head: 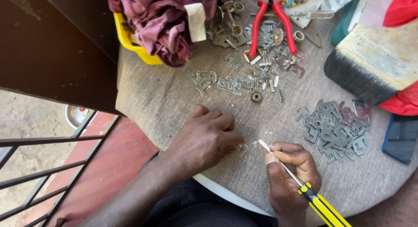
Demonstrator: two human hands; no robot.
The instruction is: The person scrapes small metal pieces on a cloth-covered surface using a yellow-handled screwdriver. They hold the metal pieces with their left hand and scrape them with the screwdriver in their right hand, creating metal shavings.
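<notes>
The right hand (291,174) is closed around a screwdriver (300,183) with a yellow and black handle, thumb laid along the thin shaft, the flat tip pointing up and left toward the other hand. The left hand (204,137) lies knuckles up on the surface (174,96), fingers curled down over a small metal piece (242,147) that just peeks out at its fingertips, close to the screwdriver's tip. Pale chips are scattered on the grey cloth around both hands.

Off to the right of the hands sits a heap of flat metal plates (337,129). Further up the surface a looser scatter of plates (235,83) spreads out, with a small dark ring (256,96) at its near edge. Red-handled pliers (272,24) lie over more of the metal bits beyond that. A wide paintbrush (370,63) with dark bristles rests at the right, and a dark phone (400,137) lies at the edge beneath it. At the top left a crumpled maroon cloth (163,20) hangs out of a yellow tub (128,39).
</notes>
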